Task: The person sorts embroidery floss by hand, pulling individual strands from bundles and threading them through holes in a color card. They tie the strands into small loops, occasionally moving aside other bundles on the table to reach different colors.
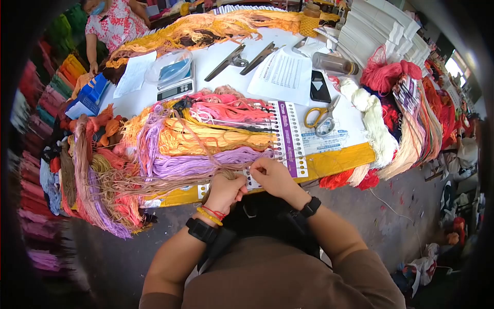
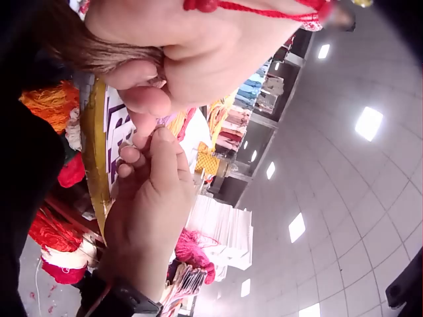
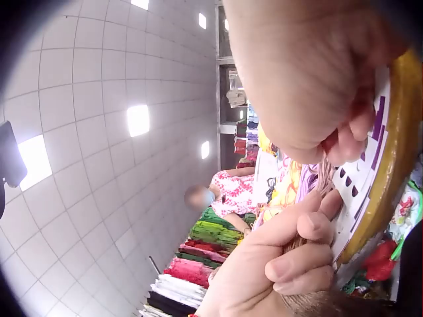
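At the table's front edge my left hand [image 1: 226,191] grips a bundle of brownish thread [image 1: 221,174], its fingers curled round it; the strands also show in the right wrist view beneath the left fingers [image 3: 301,264]. Just right of it, my right hand [image 1: 275,177] pinches with thumb and fingertips by the lower end of a white punched card [image 1: 288,139] with purple print. What lies between those fingertips is too small to tell. Purple thread [image 1: 206,164] and yellow-orange thread [image 1: 216,138] lie left of the card.
Scissors [image 1: 325,126], a phone [image 1: 320,87], paper sheets [image 1: 280,74], a scale [image 1: 176,88] and clips [image 1: 226,62] lie farther back. White skeins [image 1: 378,123] hang over the right side. A person [image 1: 116,23] stands back left.
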Motion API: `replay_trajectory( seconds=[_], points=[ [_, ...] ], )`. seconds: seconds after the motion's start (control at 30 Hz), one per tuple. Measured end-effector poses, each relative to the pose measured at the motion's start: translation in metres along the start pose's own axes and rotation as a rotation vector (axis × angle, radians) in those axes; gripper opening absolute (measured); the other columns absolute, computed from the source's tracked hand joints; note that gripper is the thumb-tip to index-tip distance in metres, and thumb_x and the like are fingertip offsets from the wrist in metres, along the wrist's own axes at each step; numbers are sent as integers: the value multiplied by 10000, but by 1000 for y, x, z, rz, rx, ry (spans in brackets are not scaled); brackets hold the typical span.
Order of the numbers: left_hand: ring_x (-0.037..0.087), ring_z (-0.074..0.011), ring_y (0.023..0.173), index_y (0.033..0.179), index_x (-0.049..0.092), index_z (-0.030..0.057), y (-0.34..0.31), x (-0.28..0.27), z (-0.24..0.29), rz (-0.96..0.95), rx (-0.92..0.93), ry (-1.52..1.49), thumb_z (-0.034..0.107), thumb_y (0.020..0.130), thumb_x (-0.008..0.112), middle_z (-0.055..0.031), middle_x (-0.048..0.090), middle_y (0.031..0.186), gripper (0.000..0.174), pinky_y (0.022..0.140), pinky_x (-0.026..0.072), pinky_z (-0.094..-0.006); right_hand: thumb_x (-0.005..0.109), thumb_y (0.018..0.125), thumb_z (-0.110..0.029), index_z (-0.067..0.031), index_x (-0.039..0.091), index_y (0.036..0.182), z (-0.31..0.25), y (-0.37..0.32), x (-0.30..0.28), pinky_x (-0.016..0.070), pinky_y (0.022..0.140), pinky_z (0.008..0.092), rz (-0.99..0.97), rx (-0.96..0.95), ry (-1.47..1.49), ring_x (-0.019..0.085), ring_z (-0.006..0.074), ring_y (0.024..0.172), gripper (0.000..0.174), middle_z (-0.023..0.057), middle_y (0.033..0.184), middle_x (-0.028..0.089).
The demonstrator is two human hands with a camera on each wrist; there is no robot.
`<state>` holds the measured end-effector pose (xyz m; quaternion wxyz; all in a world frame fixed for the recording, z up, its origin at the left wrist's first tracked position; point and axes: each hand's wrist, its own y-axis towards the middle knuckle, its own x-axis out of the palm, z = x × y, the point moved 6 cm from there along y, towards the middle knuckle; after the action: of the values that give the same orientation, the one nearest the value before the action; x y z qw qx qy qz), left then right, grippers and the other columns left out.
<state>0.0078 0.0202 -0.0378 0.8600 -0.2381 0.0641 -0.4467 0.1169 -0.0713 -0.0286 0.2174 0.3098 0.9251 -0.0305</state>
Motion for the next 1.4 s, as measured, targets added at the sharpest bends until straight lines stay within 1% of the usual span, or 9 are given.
replay_trajectory(
  seconds=[0.23, 0.3, 0.5, 0.67, 0.73, 0.83, 1.03, 1.33, 1.4],
  points=[
    [454, -67, 405, 711, 561, -8, 5, 1, 11, 2, 147, 177, 78, 739, 559, -23, 523, 565, 90, 345, 294, -179, 580, 804, -147, -12, 583, 839, -13, 3, -7, 444, 561, 273, -13, -43, -86, 546, 134, 589, 140, 70, 661, 581],
    [494, -70, 453, 751, 564, -7, 3, 0, 16, 38, 249, 175, 66, 759, 548, -31, 549, 616, 75, 364, 310, -170, 576, 790, -164, -34, 578, 834, -12, 4, -5, 473, 593, 365, -30, -65, -103, 607, 294, 658, 137, 137, 715, 615],
    [521, -61, 496, 817, 581, 3, -2, 8, 20, -46, 116, -123, 64, 801, 542, -27, 572, 661, 74, 381, 321, -158, 562, 783, -186, -43, 575, 798, -27, 5, -4, 463, 587, 402, 9, -135, -256, 591, 322, 669, 145, 144, 714, 598],
    [421, -53, 416, 650, 551, 26, 8, 7, 16, -78, 303, 103, 86, 801, 561, -9, 522, 564, 163, 360, 286, -196, 473, 867, -332, -36, 579, 799, -24, 9, 8, 473, 680, 433, -18, -100, -405, 588, 353, 771, 321, 180, 793, 607],
    [425, -56, 420, 659, 556, 22, 8, 7, 16, -25, 256, 93, 67, 798, 556, -12, 522, 567, 146, 359, 284, -186, 434, 886, -329, -30, 580, 766, -30, 10, 7, 472, 682, 446, -78, -100, -447, 589, 366, 744, 353, 193, 776, 606],
    [502, -81, 435, 705, 561, -3, 12, 6, 11, 1, 220, 134, 49, 805, 535, -63, 581, 631, 116, 347, 314, -183, 473, 817, -235, -45, 583, 804, -33, 7, -1, 471, 682, 440, -80, -47, -377, 593, 355, 746, 219, 175, 762, 604],
    [466, -62, 432, 775, 588, 32, -1, -18, 10, 29, 134, 181, 83, 825, 564, -36, 587, 646, 75, 352, 296, -169, 519, 790, -247, -109, 581, 888, -16, 11, -15, 461, 662, 432, -166, -15, -415, 595, 340, 765, 181, 156, 789, 608],
    [422, -79, 571, 1050, 535, 23, -25, -36, 25, -246, 50, -517, 157, 884, 526, -21, 523, 756, 214, 479, 316, -184, 550, 790, -230, -77, 601, 870, -1, 11, -14, 461, 670, 404, -307, -96, -412, 596, 319, 771, 181, 138, 792, 618],
    [393, -89, 546, 1126, 513, 52, -27, -22, 29, -536, 102, -543, 219, 906, 489, -24, 517, 741, 277, 480, 308, -187, 548, 795, -218, -72, 603, 872, -1, 10, -16, 461, 662, 396, -242, -100, -346, 596, 318, 763, 174, 139, 790, 618]
  ],
)
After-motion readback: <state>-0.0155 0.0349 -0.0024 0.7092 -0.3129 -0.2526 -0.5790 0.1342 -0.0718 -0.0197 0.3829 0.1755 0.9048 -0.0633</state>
